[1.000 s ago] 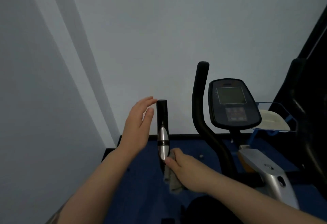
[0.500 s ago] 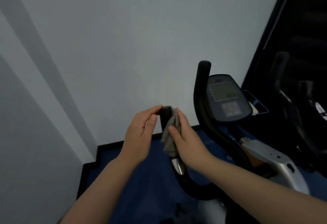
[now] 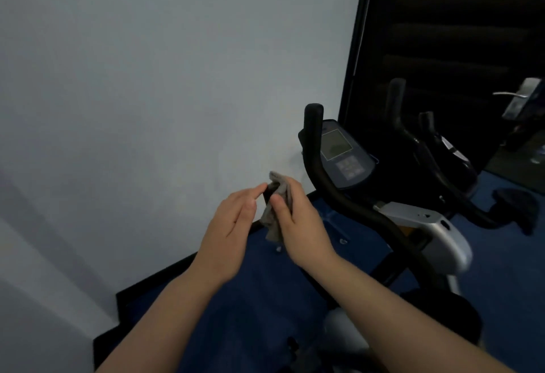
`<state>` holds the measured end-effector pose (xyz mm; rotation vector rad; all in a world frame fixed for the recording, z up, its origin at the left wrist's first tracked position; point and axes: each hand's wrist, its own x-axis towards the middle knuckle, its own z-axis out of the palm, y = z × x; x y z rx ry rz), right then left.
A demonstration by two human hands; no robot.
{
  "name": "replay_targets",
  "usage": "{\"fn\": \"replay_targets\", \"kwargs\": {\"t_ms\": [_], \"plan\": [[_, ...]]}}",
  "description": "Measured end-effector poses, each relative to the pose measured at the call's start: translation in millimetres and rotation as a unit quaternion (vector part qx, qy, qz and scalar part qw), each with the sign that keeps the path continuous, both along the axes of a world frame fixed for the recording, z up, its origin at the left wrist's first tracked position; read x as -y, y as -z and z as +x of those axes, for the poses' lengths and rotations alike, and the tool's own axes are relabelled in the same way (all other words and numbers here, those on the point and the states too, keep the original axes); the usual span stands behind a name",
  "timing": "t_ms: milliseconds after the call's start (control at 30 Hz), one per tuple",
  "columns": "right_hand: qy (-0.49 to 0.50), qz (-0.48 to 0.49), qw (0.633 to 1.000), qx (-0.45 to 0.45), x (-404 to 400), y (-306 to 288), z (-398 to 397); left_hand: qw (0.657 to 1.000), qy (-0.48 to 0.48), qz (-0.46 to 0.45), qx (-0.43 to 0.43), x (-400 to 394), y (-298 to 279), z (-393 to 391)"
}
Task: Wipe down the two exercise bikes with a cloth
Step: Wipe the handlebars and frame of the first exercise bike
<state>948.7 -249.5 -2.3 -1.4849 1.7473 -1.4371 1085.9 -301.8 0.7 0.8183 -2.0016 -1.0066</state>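
Both hands: right hand [image 3: 298, 225] clamps cloth [image 3: 275, 213] on handlebar tip [image 3: 270, 189].

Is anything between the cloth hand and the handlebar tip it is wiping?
Nothing visible. The right hand presses the grey cloth directly onto the black handlebar tip, while the left hand touches that tip from the other side.

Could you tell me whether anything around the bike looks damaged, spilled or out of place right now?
Nothing stands out. The right hand holds the grey cloth over the handlebar tip, the left hand beside it, and the console looks intact.
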Motion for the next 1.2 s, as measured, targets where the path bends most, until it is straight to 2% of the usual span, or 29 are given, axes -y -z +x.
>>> {"fn": "replay_targets", "kwargs": {"t_ms": [67, 133, 267, 400, 467, 567, 667, 800, 967, 1067, 1200], "plan": [[0.002, 0.045, 0.999, -0.016, -8.9, 9.4, -7.5, 1.0, -0.001, 0.012, -0.006, -0.4, 1.3, 0.5], [-0.033, 0.086, 0.995, 0.024, -6.9, 5.2, -17.2, 1.0, -0.01, 0.009, -0.016, -1.6, 1.9, -2.2], [-0.053, 0.054, 0.99, 0.122, 12.6, -13.1, -11.7, 0.999, -0.038, 0.015, -0.034, -8.4, 1.9, -10.4], [-0.043, 0.067, 0.989, 0.128, -9.2, 7.5, -11.8, 0.997, -0.059, -0.017, -0.04, -11.1, -0.9, -16.1], [-0.016, 0.112, 0.989, 0.093, -25.8, 20.4, -18.5, 0.997, -0.052, -0.033, -0.04, -12.5, -0.2, -23.6], [0.036, 0.159, 0.987, -0.005, -26.2, 13.5, -15.8, 0.995, -0.058, -0.03, -0.078, -18.8, 5.0, -35.6], [0.017, 0.122, 0.99, -0.074, -22.8, 0.3, -4.1, 0.991, -0.07, -0.043, -0.109, -21.6, 10.0, -39.9], [0.044, 0.103, 0.98, -0.162, -55.7, 18.3, -2.3, 0.988, -0.076, -0.047, -0.127, -23.7, 16.5, -42.7], [0.057, 0.102, 0.976, -0.181, -81.5, 31.0, -3.9, 0.986, -0.082, -0.034, -0.143, -27.4, 20.7, -49.4], [0.074, 0.085, 0.979, -0.169, -59.2, 22.5, 4.3, 0.985, -0.067, -0.038, -0.153, -24.4, 22.8, -45.8], [0.072, 0.086, 0.975, -0.191, -41.8, 14.6, 5.3, 0.99, -0.045, -0.037, -0.126, -15.2, 16.8, -33.8]]}}
